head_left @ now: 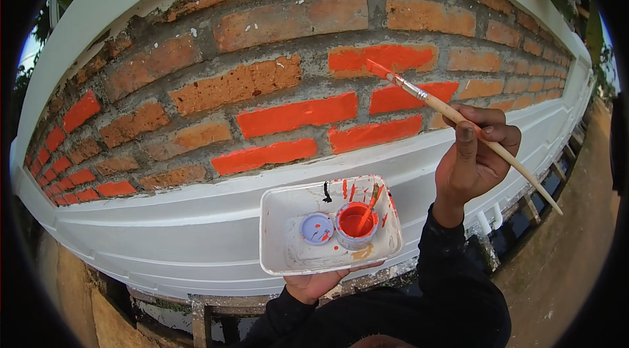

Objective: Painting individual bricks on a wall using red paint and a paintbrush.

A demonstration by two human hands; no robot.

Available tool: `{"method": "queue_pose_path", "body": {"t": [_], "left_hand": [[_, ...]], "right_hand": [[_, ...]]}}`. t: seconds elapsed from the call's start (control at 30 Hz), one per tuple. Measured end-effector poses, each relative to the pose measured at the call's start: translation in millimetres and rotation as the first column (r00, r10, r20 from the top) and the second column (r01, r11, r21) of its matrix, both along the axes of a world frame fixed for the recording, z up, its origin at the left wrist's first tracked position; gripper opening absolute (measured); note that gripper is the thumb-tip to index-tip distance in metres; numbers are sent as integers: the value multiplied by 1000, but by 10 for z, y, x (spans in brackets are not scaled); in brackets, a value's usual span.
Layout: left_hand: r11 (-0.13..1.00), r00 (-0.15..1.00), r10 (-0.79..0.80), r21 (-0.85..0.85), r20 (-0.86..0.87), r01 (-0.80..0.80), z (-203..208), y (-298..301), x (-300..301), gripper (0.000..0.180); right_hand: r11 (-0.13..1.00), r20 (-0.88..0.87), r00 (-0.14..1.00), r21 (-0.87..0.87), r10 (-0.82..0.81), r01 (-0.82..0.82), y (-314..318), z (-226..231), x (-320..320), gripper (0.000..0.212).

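– Brick wall (154,66) as background, outdoors; white ledge (196,227) running below it. Hands first?

– Right hand (477,159): closed, thumb and fingers gripping a long, pale-handled paintbrush (440,106) partway along its handle. Left hand (313,286): under a white tray (278,243), supporting it from below. Mostly hidden, so finger spread cannot be told.

– Key relation?

– Partly coated brick (414,56) lies up and left of the right hand, the nearer of the two. Its long axis runs roughly left to right. Brush slants: bristles upper left, handle end lower right. Bristles appear to rest on the brick's face; pressure cannot be judged.

– Coverage there?

– Red over most of it; orange shows at the right end and along the lower edge.

– Tray contents?

– Open jar (357,241) of red paint, a second brush (372,205) leaning in it; pale lid (317,228) just beside, to its left.

– Farther out?

– Red bricks (298,115) lower down, others at far left; brown ground (583,197) at right.
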State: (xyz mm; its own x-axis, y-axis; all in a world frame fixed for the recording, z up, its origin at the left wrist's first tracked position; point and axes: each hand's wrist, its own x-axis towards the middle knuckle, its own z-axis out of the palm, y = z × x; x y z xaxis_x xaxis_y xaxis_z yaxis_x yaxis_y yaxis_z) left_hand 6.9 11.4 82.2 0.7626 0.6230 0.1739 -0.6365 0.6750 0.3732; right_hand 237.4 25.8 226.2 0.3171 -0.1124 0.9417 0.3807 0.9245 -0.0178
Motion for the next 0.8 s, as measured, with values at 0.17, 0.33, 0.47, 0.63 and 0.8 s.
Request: {"method": "queue_pose_path", "body": {"t": [0.17, 0.33, 0.47, 0.63, 0.8], "left_hand": [[960, 998, 57, -271, -24, -62, -516, -124, -139, 76], [971, 993, 101, -212, -58, -111, -505, -168, -164, 75], [972, 984, 141, -173, -107, -158, -505, -186, -202, 74], [977, 984, 152, -135, -91, -164, -505, -175, -193, 73], [971, 993, 112, -207, -39, -118, -524, -165, -204, 72]], "right_hand": [[994, 83, 991, 9, -106, 106, 73, 71, -82, 29], [969, 16, 970, 57, -241, 240, -4, 72, -103, 26], [959, 107, 954, 45, -282, 278, 67, 118, -251, 24], [945, 47, 945, 56, -324, 321, -1, 110, -152, 30], [954, 148, 942, 60, -301, 295, 109, 186, -304, 30]]}}
